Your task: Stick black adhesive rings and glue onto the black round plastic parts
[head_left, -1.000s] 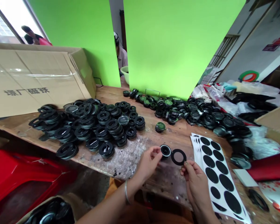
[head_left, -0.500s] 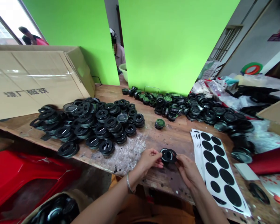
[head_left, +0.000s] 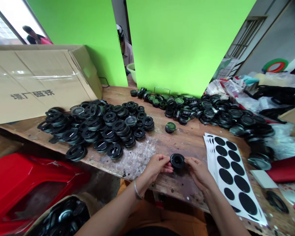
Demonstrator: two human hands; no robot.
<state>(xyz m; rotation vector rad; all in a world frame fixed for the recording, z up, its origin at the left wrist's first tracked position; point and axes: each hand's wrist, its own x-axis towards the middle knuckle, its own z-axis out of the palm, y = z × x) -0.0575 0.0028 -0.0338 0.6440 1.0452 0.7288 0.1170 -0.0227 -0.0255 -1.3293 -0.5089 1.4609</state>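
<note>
From the head view, the flat black ring that the right hand (head_left: 199,170) held apart a second ago now sits on the round black part (head_left: 177,160). Both the right and left hand (head_left: 157,167) pinch that part between fingertips, just above the tabletop (head_left: 186,141), beside the sticker sheet (head_left: 232,177); the ring looks applied.

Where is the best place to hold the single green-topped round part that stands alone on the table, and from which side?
Grip the green-topped part by its round side wall, coming from above with fingers on opposite sides. It lies flat on the wooden table, apart from the piles, so its rim looks free all around.
</note>
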